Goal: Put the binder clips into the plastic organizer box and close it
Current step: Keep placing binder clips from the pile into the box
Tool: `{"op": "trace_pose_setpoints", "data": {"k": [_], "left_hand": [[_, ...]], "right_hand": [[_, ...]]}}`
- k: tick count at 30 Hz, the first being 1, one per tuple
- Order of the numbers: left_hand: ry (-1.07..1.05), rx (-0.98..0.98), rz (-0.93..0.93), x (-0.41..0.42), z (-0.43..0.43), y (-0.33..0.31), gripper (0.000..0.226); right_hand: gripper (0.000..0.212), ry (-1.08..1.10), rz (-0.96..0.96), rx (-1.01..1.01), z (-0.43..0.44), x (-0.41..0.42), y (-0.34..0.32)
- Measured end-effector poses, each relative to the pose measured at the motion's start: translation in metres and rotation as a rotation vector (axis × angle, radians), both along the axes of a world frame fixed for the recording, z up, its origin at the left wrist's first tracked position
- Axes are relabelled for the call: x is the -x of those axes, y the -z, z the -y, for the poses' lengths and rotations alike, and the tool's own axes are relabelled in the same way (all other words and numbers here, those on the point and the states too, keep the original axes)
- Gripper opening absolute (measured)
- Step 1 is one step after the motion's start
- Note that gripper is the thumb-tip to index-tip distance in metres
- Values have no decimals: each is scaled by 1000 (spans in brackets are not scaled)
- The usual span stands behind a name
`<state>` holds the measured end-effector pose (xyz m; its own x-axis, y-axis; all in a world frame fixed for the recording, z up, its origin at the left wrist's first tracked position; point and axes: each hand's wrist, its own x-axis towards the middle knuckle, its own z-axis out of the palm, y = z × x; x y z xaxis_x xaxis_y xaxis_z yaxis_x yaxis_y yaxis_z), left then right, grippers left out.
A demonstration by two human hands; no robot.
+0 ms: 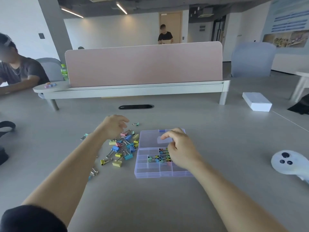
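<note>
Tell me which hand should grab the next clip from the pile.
Left. The left hand hovers just above the loose clips, which lie left of the box. The right hand is over the box's compartments, on the far side from the pile, and would have to cross over.

There is one plastic organizer box (pixel 150 171) and two hands, a left hand (pixel 115 125) and a right hand (pixel 179 148). The loose binder clips (pixel 115 149) number about twenty, too heaped to count for sure. There is also one white box (pixel 256 101), one white controller (pixel 289 162) and one green bottle (pixel 64 72).
</note>
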<state>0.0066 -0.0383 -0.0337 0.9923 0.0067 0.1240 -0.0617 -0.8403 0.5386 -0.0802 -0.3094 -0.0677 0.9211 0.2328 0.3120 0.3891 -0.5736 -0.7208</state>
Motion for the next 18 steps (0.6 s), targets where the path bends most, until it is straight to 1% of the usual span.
{"op": "trace_pose_setpoints", "data": {"k": [1,2,6,7,9,16,17,18], "left_hand": [[-14,80,26,5,-7,-2,40],[-15,111,39,12,-12,-4,43],[20,-3,-3,45,-12,7,71],[29,-31,-11,51,-11,11,75],[34,-91,-21,57,-10,16,70],[97,-224,17,55,-6,34,30],[75,-219,23,55,-7,33,29],[40,-194,27,56,-8,31,34]], "right_hand": [[44,-3,0,0,0,0,0],[44,-7,1,1,0,0,-1],[44,-23,-14,23,-2,1,0],[43,-23,-25,35,-2,1,0],[40,-22,-33,81,-3,2,2],[38,-14,-44,107,-3,-2,5],[38,-15,-43,110,-4,-2,5],[38,-16,-45,110,-4,-2,6]]}}
